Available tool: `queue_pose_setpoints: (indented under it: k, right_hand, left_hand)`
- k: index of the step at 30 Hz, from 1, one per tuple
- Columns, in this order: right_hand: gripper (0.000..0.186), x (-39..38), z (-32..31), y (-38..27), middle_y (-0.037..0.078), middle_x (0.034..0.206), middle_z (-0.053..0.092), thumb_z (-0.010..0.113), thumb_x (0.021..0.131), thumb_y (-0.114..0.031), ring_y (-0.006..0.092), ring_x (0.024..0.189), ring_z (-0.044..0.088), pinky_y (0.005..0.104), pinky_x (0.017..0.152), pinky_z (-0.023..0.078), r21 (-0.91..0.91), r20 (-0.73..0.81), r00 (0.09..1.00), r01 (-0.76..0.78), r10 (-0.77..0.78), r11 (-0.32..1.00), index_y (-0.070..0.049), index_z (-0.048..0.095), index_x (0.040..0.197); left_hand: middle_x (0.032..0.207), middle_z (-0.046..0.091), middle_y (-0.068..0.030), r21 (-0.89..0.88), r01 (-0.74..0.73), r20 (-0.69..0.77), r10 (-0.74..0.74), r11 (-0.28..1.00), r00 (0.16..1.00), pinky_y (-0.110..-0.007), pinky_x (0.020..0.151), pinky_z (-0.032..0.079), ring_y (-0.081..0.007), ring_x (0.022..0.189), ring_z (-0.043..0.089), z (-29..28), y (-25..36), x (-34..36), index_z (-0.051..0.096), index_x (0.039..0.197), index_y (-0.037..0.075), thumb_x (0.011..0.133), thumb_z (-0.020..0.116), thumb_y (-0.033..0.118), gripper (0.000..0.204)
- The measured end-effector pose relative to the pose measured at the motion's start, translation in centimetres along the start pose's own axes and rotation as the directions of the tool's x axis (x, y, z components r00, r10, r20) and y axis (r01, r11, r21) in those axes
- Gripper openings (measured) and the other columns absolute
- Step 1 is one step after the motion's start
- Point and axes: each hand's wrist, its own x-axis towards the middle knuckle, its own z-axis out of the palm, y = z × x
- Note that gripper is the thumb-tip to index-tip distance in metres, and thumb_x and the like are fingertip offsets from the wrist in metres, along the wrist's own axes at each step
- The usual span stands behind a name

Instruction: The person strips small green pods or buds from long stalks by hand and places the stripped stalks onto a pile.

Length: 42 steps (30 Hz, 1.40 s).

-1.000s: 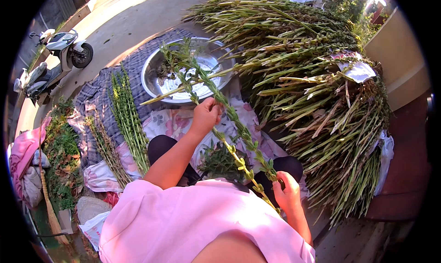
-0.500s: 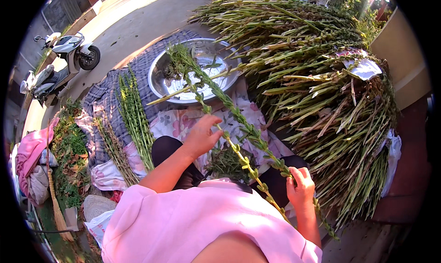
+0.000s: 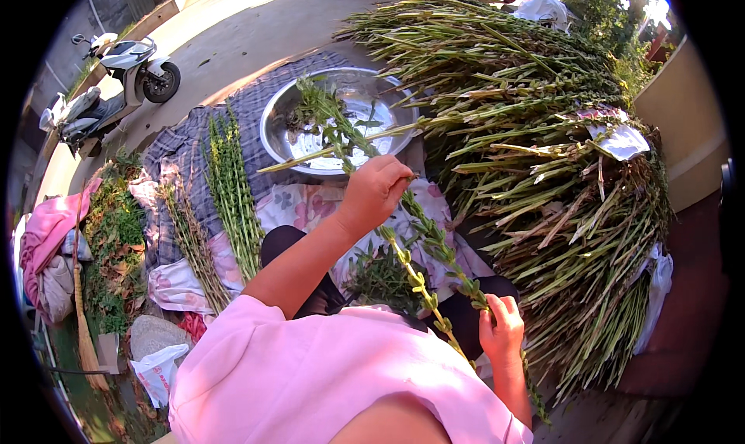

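A long green plant stalk, lined with small pods, runs slantwise from the metal basin to my right side. Around its lower part my right hand is closed. Farther up, the fingers of my left hand are pinched together on the stalk, just short of the basin's near rim. A second, yellower podded stalk lies beside it across my lap, untouched by my fingers. The shiny round metal basin holds leafy tops and a bare stem lies across it. Loose green leaves are heaped between my legs.
A large pile of cut stalks fills the right side. Two smaller bundles, one green and one brownish, lie left on a checked cloth. A scooter, a broom and a plastic bag are farther left.
My left hand has moved up and to the right, from beside the yellower stalk onto the green one, its fingers closing. My right hand keeps its grip, slightly lower.
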Motion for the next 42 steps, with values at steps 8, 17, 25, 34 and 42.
queue_pose_setpoints:
  k: [8,17,25,34,42]
  right_hand:
    - [0.029,0.0,-0.6,0.3,0.009,0.076,0.054,0.058,0.067,0.005,0.0205,0.056,0.053,0.0266,0.050,0.043,0.100,0.016,0.999,-0.032,0.031,0.995,-0.006,0.060,0.093]
    - [0.027,-0.2,-1.0,-0.1,0.009,0.074,0.054,0.057,0.066,0.008,0.0204,0.061,0.052,0.0264,0.052,0.040,0.221,0.105,0.992,-0.096,0.074,0.970,-0.003,0.059,0.091]
    - [0.024,-0.1,-0.8,0.6,0.004,0.068,0.049,0.056,0.067,0.008,0.0118,0.054,0.045,0.0226,0.048,0.034,0.292,0.131,0.989,-0.104,0.068,0.951,-0.002,0.059,0.088]
    - [0.023,-0.1,-0.3,0.7,0.004,0.069,0.049,0.056,0.067,0.007,0.0123,0.054,0.045,0.0229,0.048,0.034,0.279,0.108,0.993,-0.073,0.044,0.957,-0.002,0.059,0.088]
    - [0.024,-0.7,-0.9,0.8,0.008,0.071,0.052,0.057,0.067,0.007,0.0177,0.056,0.049,0.0253,0.049,0.038,0.196,0.138,0.985,-0.126,0.100,0.973,-0.002,0.059,0.089]
  left_hand:
    - [0.082,0.053,-0.0026,-0.118,0.398,-0.060,-0.407,0.910,0.912,-0.022,0.054,0.040,-0.0078,0.060,0.048,-2.4,-1.6,-3.3,0.053,0.096,0.003,0.073,0.062,0.000,0.025]
    - [0.082,0.054,-0.0035,-0.574,0.586,0.086,-0.670,0.572,0.738,-0.021,0.056,0.046,-0.0098,0.066,0.055,-2.6,-6.6,0.2,0.045,0.110,0.002,0.088,0.051,0.019,0.029]
    - [0.073,0.057,-0.0028,-0.724,0.591,0.268,-0.645,0.355,0.715,-0.022,0.055,0.042,-0.0090,0.063,0.052,-4.0,-7.3,0.6,0.053,0.102,0.002,0.088,0.050,0.022,0.025]
    - [0.063,0.052,-0.0033,-0.213,0.533,0.006,-0.545,0.819,0.839,-0.027,0.053,0.038,-0.0106,0.057,0.046,-2.3,-6.3,-1.4,0.057,0.079,0.000,0.085,0.052,0.017,0.019]
    - [0.062,0.047,-0.0150,-0.051,0.459,0.067,-0.455,0.887,0.888,-0.036,0.055,0.038,-0.0273,0.056,0.047,-1.3,-3.0,-5.5,0.049,0.071,-0.001,0.078,0.052,0.016,0.019]
